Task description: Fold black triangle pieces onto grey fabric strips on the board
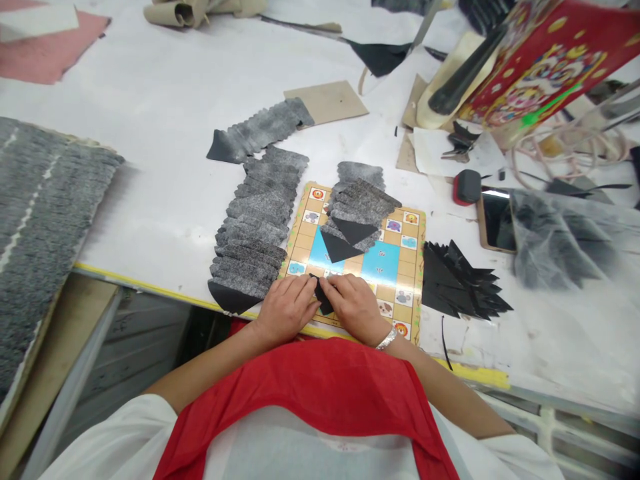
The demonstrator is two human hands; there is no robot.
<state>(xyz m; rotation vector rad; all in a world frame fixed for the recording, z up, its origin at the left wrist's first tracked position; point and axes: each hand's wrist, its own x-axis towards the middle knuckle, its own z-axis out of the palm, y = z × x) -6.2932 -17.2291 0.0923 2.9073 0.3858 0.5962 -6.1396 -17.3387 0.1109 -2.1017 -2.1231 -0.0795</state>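
My left hand (287, 305) and my right hand (356, 308) meet at the front of a patterned game board (417, 267), fingers bent and closed on a small black piece (324, 300) between them. Grey, scalloped pieces with black pointed ends (357, 200) lie on the board just beyond my hands. Left of the board runs a long overlapping row of similar grey pieces (257, 227). A fanned stack of black pieces (463, 283) rests at the board's right side.
A grey textured sheet (45, 213) covers the left side. Farther back lies a beige card (333, 101). On the right are a phone (496, 220), a small red and black case (467, 187), clear plastic (555, 233) and a red box (555, 67).
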